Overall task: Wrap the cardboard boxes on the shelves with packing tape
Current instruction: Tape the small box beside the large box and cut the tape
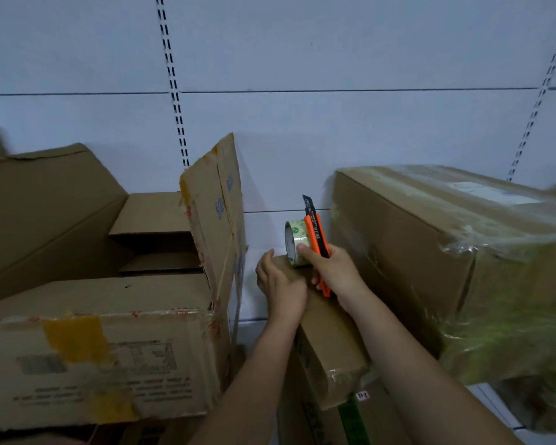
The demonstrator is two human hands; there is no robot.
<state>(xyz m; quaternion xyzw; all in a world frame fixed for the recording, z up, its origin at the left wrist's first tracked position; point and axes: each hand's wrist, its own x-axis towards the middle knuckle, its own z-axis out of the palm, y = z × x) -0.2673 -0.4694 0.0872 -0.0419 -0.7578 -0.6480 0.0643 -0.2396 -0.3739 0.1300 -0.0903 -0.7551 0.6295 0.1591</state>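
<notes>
Narrow cardboard box (329, 342): long, brown, lying lengthwise away from the camera in the gap between two bigger cartons; near end glossy with clear tape.

Left hand (280, 284): lay palm down on the far top of the narrow box, fingers fairly straight and pressing the cardboard, nothing gripped.

Right hand (334, 271): fingers curled round two items at once, a roll of clear packing tape (294, 242) and an orange utility knife (316, 242). The roll stood on edge at the far end of the narrow box, touching its top. The knife lay along the roll's right side, dark blade end pointing up past the roll, orange tail sticking out below the palm.

Large wrapped carton (446, 252): just right of the narrow box, covered in crinkled clear film with a greenish tint toward the near corner; pale label on top.

Printed carton (100, 358): left of the narrow box, front face bearing blurred print, yellowish tape patches and reddish edge tape. One tall flap (215, 213) stood upright at its right side.

Open cartons (77, 213): behind the printed one, flaps raised, stacked unevenly.

Shelf back panel (302, 123): pale grey, with slotted uprights running top to bottom.
</notes>
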